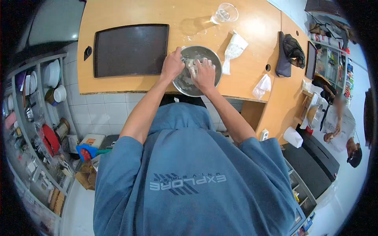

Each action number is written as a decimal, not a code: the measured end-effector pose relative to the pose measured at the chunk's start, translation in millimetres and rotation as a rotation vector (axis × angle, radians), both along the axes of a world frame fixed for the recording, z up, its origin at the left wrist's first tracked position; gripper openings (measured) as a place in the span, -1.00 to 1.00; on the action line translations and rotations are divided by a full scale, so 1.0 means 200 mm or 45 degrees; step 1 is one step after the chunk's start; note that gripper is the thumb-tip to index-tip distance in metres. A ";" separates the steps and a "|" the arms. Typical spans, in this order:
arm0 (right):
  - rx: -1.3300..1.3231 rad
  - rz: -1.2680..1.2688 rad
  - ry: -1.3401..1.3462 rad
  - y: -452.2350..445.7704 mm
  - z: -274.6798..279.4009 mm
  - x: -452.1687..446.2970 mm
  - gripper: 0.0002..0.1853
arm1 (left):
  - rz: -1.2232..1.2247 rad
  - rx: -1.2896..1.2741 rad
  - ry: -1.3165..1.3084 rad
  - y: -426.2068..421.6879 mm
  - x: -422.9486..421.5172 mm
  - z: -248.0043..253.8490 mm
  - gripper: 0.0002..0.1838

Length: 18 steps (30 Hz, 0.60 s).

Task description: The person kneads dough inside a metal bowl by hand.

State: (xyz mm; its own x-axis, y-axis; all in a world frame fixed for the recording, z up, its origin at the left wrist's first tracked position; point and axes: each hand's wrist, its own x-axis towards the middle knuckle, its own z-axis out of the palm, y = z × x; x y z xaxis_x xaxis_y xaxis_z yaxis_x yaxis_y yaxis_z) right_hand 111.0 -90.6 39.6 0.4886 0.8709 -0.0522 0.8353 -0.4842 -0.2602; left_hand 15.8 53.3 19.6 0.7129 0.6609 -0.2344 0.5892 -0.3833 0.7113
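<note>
The left hand [172, 66] is gripping the rim of a metal bowl [189, 90], which is sitting near the edge of the table [134, 84]. The right hand [204, 77], fingers slightly apart, is working sticky white mixture [191, 65] inside; a hard push against a loosening grip could tip the bowl.

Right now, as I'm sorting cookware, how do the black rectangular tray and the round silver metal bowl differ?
The black rectangular tray is wide and shallow; the round silver metal bowl is shiny, narrower and deeper. The bowl holds pale material, while the tray shows only its dark surface. The left hand is at the bowl's rim and the right hand inside it; neither is in the tray. Both sit on the wooden table.
</note>
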 end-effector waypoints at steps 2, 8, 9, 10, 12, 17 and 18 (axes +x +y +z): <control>-0.018 0.019 0.031 0.03 -0.02 0.00 -0.63 | 0.006 -0.011 -0.016 0.00 0.00 -0.02 -0.64; -0.136 0.125 0.121 -0.04 -0.18 -0.18 -0.71 | 0.017 -0.063 -0.072 -0.01 -0.01 0.02 -0.71; -0.184 0.127 0.122 -0.02 -0.18 -0.17 -0.73 | -0.008 -0.077 -0.022 -0.01 -0.01 0.03 -0.65; -0.238 0.132 0.132 -0.01 -0.17 -0.17 -0.72 | -0.038 -0.091 0.025 -0.01 0.00 0.04 -0.59; -0.344 0.141 0.151 0.01 -0.17 -0.14 -0.71 | -0.021 -0.101 -0.012 -0.02 0.00 0.02 -0.58; -0.410 0.093 0.243 0.08 -0.21 -0.10 -0.67 | -0.029 -0.103 -0.042 -0.01 0.00 -0.01 -0.61; -0.439 0.084 0.260 0.10 -0.20 -0.09 -0.66 | -0.035 -0.113 -0.029 0.00 0.00 -0.01 -0.61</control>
